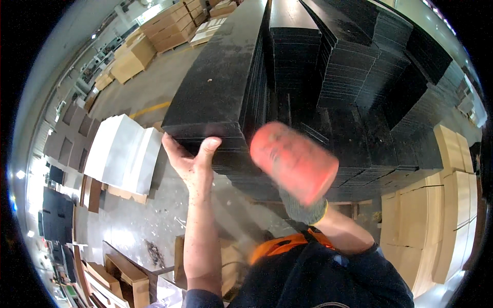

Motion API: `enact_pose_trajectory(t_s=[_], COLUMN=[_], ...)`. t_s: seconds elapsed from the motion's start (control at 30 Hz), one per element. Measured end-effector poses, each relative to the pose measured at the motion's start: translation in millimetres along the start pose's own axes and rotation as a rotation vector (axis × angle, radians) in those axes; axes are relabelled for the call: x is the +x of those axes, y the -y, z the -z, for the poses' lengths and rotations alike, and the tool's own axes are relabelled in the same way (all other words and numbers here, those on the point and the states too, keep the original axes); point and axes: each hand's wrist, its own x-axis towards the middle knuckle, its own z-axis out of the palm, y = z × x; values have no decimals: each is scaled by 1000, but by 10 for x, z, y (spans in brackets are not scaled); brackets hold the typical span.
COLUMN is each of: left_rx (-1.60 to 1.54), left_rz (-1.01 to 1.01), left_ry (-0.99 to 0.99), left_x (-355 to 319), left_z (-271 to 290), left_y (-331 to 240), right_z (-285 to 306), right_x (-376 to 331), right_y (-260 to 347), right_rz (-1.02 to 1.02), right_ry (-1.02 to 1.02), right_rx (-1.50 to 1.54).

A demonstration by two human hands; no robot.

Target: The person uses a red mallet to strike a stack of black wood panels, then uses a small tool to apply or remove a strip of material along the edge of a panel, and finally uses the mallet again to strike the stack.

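Observation:
My bare left hand (191, 163) is against the near end of a tall stack of long black boards (215, 77). Its thumb stands wide of the fingers, which reach the stack's left corner and are partly hidden there. In front of the same stack, to the right, a mallet (295, 160) with a thick red cylindrical head is smeared by motion. My right hand (304, 208), in a dark grey knit glove with a yellow cuff edge, is closed round it below the head. The mallet's head hides the handle and most of those fingers.
More black board stacks (349, 66) of uneven height stand behind and to the right. Tan boards (418, 220) are piled at the right. White sheets (120, 154) lie on a pile at the left, with wooden boxes (126, 272) below. Far back are tan stacks (167, 28).

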Motion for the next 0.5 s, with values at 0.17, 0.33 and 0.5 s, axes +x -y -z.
enact_pose_trajectory(t_s=[0.17, 0.33, 0.5], left_rx=[-107, -4, -17], left_rz=[-269, -312, -358], left_ry=[149, 337, 291], left_x=[441, 706, 679], left_z=[122, 122, 53], left_y=[42, -41, -70], right_z=[-27, -26, 4], right_x=[-60, -101, 169], right_y=[370, 596, 347], right_rz=[39, -158, -80], right_ry=[206, 123, -61], right_rx=[-166, -150, 224])
